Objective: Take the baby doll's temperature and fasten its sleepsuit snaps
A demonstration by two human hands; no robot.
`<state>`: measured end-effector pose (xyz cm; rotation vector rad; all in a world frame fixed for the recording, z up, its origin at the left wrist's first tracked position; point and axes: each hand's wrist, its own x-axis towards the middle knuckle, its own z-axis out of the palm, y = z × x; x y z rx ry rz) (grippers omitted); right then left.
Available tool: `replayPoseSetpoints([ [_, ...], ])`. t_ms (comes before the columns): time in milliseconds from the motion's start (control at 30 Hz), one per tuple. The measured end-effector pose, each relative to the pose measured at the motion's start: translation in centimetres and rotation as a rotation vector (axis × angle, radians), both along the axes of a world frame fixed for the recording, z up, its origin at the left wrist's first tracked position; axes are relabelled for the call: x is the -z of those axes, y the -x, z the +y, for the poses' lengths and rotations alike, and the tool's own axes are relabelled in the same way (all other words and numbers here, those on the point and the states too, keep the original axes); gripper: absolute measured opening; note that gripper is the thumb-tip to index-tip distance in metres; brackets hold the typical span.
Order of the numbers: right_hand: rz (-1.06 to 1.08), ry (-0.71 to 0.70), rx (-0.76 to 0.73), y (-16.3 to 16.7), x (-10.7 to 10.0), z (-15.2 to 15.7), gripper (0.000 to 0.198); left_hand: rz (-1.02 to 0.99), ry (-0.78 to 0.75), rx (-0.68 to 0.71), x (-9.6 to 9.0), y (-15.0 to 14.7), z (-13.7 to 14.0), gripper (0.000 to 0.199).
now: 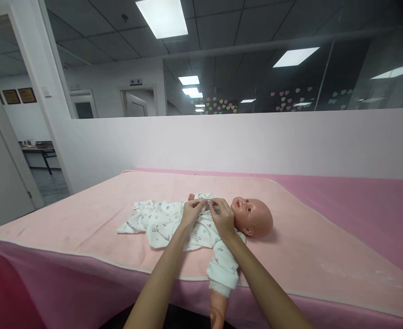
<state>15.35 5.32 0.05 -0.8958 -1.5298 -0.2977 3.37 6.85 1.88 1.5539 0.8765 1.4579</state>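
A baby doll (259, 216) lies on its back with its head to the right. It wears a white printed romper (165, 219) with small animal and dot patterns. My left hand (192, 212) and my right hand (222, 214) meet over the doll's chest, fingertips close together. Both pinch the romper's fabric near its front, though what exactly lies between the fingertips is too small to make out. One sleeve (223, 267) reaches toward me, and the doll's arm (218, 308) hangs over the near edge. The far hand (191, 197) shows behind my left hand.
A peach mat (95, 205) covers much of the pink-covered table (368, 210). Behind stands a low white wall (242, 141) with glass above it. At the left is a doorway with a door (6, 169).
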Motion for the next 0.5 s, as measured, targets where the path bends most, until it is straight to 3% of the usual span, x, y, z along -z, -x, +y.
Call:
replayPoseSetpoints([
  [167, -0.008, 0.195, 0.057, -0.1, 0.3, 0.7, 0.022, 0.009, 0.039, -0.099, 0.2, 0.0, 0.0, 0.039],
  [367, -0.004, 0.336, 0.070, -0.4, 0.3, 1.6, 0.033, 0.152, -0.015, 0.040, 0.0, -0.2, -0.4, 0.039],
  [500, -0.049, 0.369, 0.112, -0.4, 0.4, 1.8, 0.029, 0.241, -0.083, 0.011, 0.3, -0.4, -0.5, 0.038],
])
